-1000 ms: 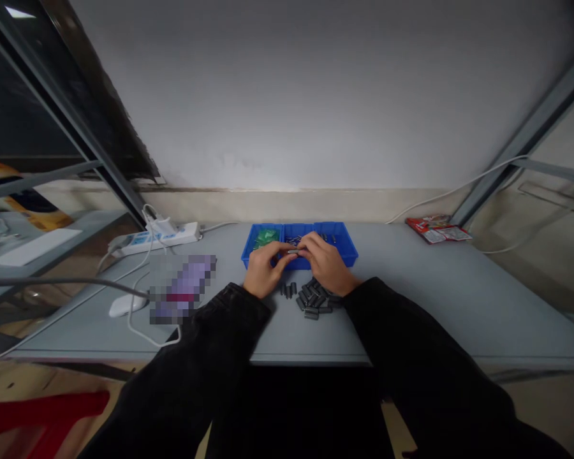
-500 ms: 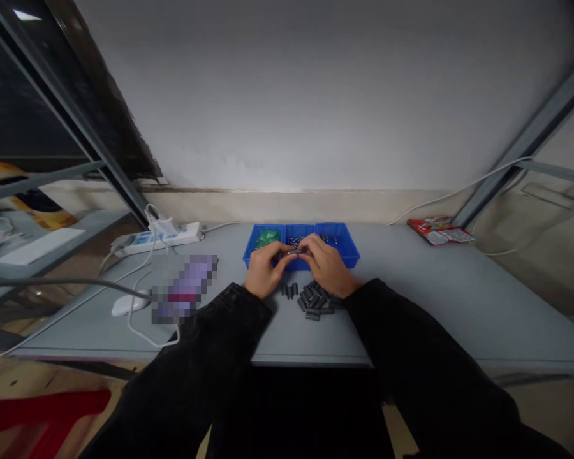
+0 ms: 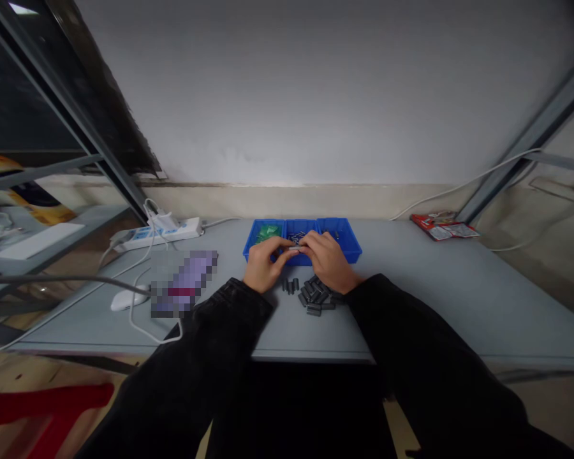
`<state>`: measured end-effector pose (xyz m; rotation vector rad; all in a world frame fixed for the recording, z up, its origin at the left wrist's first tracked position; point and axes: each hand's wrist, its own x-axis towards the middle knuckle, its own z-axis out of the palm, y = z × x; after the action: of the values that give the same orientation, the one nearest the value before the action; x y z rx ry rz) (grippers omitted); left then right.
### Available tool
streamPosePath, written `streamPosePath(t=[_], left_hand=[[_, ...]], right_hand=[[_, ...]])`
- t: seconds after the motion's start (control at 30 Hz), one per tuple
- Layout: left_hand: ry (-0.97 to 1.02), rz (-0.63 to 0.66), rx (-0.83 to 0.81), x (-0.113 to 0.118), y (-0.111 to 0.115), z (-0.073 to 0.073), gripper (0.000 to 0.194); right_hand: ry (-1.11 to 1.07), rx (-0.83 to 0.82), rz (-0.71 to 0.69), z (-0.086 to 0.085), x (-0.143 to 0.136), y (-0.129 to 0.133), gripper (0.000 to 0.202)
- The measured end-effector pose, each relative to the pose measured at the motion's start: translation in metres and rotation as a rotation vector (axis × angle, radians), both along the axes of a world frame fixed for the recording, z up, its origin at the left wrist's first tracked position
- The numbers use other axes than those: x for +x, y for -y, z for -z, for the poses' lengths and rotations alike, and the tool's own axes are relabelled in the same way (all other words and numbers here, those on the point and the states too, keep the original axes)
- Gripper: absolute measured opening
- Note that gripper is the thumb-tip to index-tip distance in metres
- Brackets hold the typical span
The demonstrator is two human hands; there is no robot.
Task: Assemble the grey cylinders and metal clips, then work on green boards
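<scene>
My left hand [image 3: 264,262] and my right hand [image 3: 330,260] meet over the front of a blue three-part bin [image 3: 351,252]. Between their fingertips they pinch a small grey cylinder [image 3: 294,248], one hand at each end; its details are too small to make out. In the bin's left compartment lie small green pieces [image 3: 269,232]. The middle one holds small silver metal pins [image 3: 295,237], partly hidden by my fingers. A few small pieces lie in the right compartment. Below my hands, a pile of dark grey cylinders [image 3: 317,294] and a small separate group of cylinders [image 3: 291,285] rest on the table.
On the grey table [image 3: 425,293], a blurred-out purple item [image 3: 191,277], a white mouse [image 3: 129,298], loose white cables and a power strip [image 3: 175,233] lie to the left. A red packet [image 3: 444,227] lies at the far right. A wall rises behind.
Both hands stay together over the bin with the small cylinder, which now looks lighter and lies more level between the fingertips. The view has shifted slightly.
</scene>
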<state>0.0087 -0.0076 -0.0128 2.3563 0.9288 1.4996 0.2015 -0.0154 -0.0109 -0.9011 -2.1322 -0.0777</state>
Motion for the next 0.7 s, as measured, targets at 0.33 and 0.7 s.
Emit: streamPosePath(t=[0.33, 0.7], left_hand=[[0.017, 0.006, 0.003, 0.0015, 0.0022, -0.0005, 0.018], [0.042, 0.026, -0.02, 0.0002, 0.0017, 0.0008, 0.017]], right_hand=[[0.001, 0.001, -0.01, 0.001, 0.0006, 0.0004, 0.027], [-0.035, -0.017, -0.027, 0.0005, 0.0003, 0.0015, 0.028]])
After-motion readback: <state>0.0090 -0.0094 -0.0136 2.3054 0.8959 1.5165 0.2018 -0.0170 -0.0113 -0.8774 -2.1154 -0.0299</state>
